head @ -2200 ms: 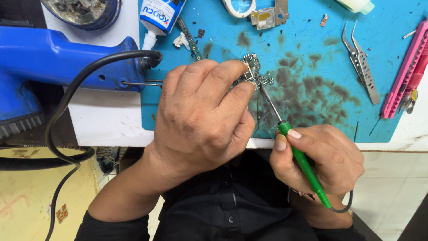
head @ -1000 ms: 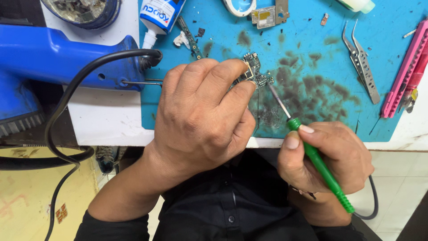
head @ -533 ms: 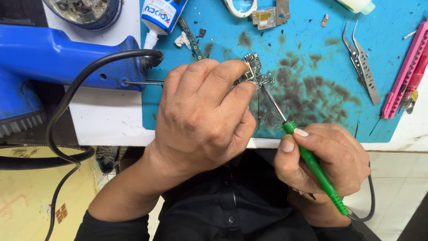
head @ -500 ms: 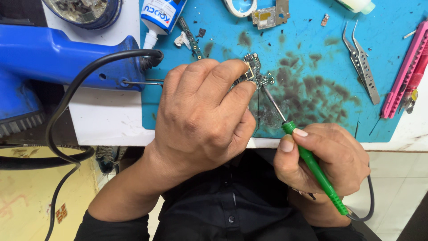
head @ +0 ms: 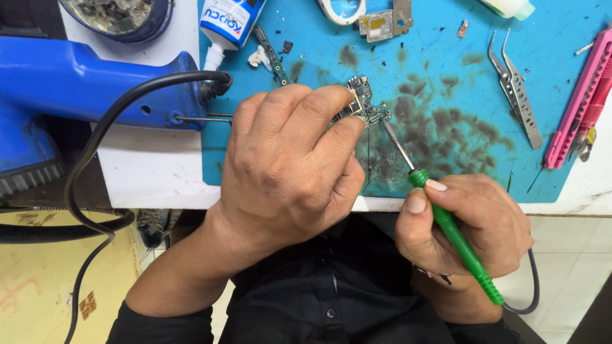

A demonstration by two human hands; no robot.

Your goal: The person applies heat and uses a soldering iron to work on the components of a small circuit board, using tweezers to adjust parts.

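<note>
My left hand [head: 287, 169] pinches a small dark circuit board [head: 362, 105] between its fingertips, holding it over the stained blue work mat [head: 440, 95]. My right hand [head: 475, 226] grips a green-handled soldering iron [head: 456, 232] like a pen. Its thin metal tip [head: 390, 135] touches the lower right edge of the board. A dark cable runs from the iron's rear past my right wrist.
A blue hot-air tool [head: 83, 83] with a black cord [head: 95, 153] lies at the left. Steel tweezers [head: 515, 95] and a pink tool [head: 583, 102] rest at the right of the mat. A white tube [head: 226, 25], a small metal board part [head: 382, 19] and a dark jar [head: 118, 16] sit at the top.
My right hand shifted slightly while keeping the iron's tip at the board's edge. My left hand and the board have stayed put.
</note>
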